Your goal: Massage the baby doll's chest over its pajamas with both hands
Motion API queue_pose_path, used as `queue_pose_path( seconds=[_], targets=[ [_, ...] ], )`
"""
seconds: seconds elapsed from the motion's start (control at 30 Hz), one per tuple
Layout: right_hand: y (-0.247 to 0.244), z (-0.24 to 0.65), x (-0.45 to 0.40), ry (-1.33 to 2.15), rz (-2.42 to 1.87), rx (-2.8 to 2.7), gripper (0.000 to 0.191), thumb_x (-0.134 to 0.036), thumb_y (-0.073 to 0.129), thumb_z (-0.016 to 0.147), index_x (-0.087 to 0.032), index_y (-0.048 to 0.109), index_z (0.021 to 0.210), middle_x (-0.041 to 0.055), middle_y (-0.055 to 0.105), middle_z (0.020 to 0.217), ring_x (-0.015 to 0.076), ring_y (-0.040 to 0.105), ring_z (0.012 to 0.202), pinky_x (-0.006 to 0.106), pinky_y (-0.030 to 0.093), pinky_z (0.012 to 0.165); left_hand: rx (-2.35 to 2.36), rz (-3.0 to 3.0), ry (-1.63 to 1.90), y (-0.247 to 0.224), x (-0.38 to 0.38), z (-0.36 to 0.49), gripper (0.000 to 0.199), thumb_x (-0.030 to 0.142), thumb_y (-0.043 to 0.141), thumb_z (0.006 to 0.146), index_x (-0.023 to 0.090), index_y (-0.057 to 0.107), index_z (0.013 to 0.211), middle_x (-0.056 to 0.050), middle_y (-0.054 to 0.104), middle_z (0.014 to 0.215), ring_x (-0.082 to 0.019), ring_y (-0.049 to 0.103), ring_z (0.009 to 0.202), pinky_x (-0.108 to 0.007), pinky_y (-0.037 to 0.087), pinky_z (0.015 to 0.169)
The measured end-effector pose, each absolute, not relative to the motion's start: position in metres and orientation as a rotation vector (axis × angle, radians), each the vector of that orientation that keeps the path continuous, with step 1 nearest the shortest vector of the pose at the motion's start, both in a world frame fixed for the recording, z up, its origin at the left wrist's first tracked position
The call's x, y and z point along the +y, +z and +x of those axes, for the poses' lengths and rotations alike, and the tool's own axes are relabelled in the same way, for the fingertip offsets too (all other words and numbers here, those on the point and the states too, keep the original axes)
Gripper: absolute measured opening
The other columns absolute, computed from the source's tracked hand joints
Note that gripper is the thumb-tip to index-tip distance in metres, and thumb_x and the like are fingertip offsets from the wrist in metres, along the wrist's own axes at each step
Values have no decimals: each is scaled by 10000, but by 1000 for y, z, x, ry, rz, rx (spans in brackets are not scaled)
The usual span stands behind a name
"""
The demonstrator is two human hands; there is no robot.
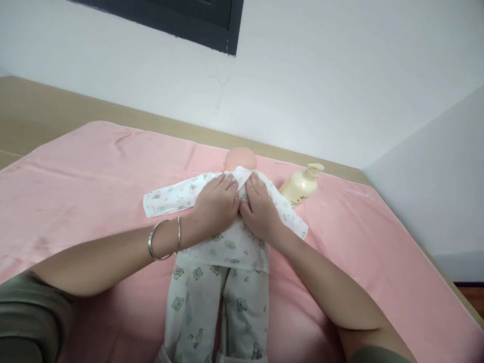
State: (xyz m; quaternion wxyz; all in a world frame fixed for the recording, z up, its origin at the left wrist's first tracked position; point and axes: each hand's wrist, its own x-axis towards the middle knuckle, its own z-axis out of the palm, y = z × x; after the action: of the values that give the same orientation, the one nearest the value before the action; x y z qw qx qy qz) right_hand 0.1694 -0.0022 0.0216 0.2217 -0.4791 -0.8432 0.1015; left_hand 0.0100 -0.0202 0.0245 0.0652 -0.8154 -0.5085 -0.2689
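The doll (241, 159) is laid out directly under the hands, its head just beyond the fingertips, and its upper body is covered by a printed shirt (234, 247). Both sleeves are spread outward past the hands, seemingly so that the chest is left easy to reach. The printed trousers (202, 307) are stretched out on the near side of the hands, between the forearms. A pink cloth (94, 186) is spread beneath everything, probably as soft padding over the surface (34, 103). The pump bottle (302, 186) is set beyond the right hand (260, 206), off to its right, perhaps so that the middle is left free; its base is hidden by a sleeve.

The left hand (217, 201) and the right hand are laid palm down near the collar, fingers extended and angled inward, thumbs nearly met; no gripped fabric is seen. The forearms are slanted in from either side
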Motion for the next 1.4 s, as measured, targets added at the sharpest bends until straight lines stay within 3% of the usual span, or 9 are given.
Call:
queue_pose_path(
  seconds=[0.27, 0.37, 0.47, 0.57, 0.93, 1.07, 1.17, 1.33, 1.4],
  targets=[
    [23, 154, -43, 89, -1327, -2321, 577, -261, 341, 982, 42, 431, 1465, 258, 431, 1538, 349, 319, 1502, 580, 302, 1233, -1747, -2501, -945, 17, -4, 4, 419, 207, 366, 916, 104, 586, 1257, -159, 601, 1376, -299, 520, 1302, -481, 410, 1138],
    [24, 153, -44, 113, -1281, -2335, 567, -253, 338, 986, 37, 445, 1461, 244, 443, 1535, 334, 315, 1506, 551, 292, 1247, -1789, -2503, -984, 13, -3, 4, 405, 202, 355, 901, 119, 612, 1203, -153, 615, 1361, -291, 543, 1279, -468, 415, 1132],
    [23, 161, -22, 289, -1235, -2337, 574, -292, 357, 985, -28, 434, 1490, 182, 391, 1587, 290, 290, 1521, 517, 267, 1265, -1781, -2485, -1055, 10, -4, 5, 443, 229, 343, 919, 119, 592, 1268, -145, 603, 1391, -289, 528, 1305, -477, 393, 1153],
    [18, 169, 4, 359, -1264, -2265, 618, -336, 381, 972, -21, 405, 1503, 190, 324, 1619, 304, 241, 1537, 536, 226, 1270, -1794, -2455, -1097, 7, -5, 6, 485, 260, 346, 933, 95, 565, 1333, -150, 578, 1434, -301, 492, 1356, -493, 364, 1178],
    [11, 171, 4, 232, -1220, -2215, 575, -329, 355, 980, -67, 431, 1486, 192, 390, 1586, 298, 317, 1505, 550, 278, 1239, -1831, -2460, -1148, 6, -6, 6, 493, 283, 357, 936, 119, 564, 1352, -135, 576, 1445, -289, 477, 1378, -504, 333, 1196],
    [12, 174, -3, 35, -1127, -2147, 557, -297, 390, 969, -159, 396, 1509, 149, 291, 1643, 302, 247, 1536, 612, 280, 1213, -1881, -2469, -1137, 8, -7, 6, 487, 294, 346, 944, 149, 549, 1363, -120, 554, 1471, -284, 459, 1388, -554, 279, 1213],
    [15, 173, -7, 8, -1124, -2095, 595, -287, 391, 966, -166, 322, 1544, 141, 209, 1672, 297, 161, 1560, 625, 260, 1215, -1892, -2481, -1133, 9, -8, 7, 497, 293, 342, 943, 131, 544, 1367, -130, 541, 1480, -287, 453, 1390, -555, 270, 1214],
    [26, 171, -9, 228, -1177, -2349, 522, -244, 359, 970, -158, 469, 1473, 151, 397, 1592, 289, 298, 1519, 608, 240, 1234, -1899, -2494, -1121, 12, -9, 7, 489, 274, 324, 947, 123, 543, 1358, -131, 560, 1459, -282, 457, 1384, -563, 262, 1211],
    [31, 173, -10, 203, -1152, -2316, 518, -264, 395, 968, -184, 472, 1474, 132, 364, 1613, 294, 298, 1519, 605, 261, 1228, -1917, -2495, -1121, 13, -10, 7, 486, 271, 326, 945, 134, 540, 1360, -124, 563, 1458, -281, 454, 1386, -569, 263, 1208]
  ],
)
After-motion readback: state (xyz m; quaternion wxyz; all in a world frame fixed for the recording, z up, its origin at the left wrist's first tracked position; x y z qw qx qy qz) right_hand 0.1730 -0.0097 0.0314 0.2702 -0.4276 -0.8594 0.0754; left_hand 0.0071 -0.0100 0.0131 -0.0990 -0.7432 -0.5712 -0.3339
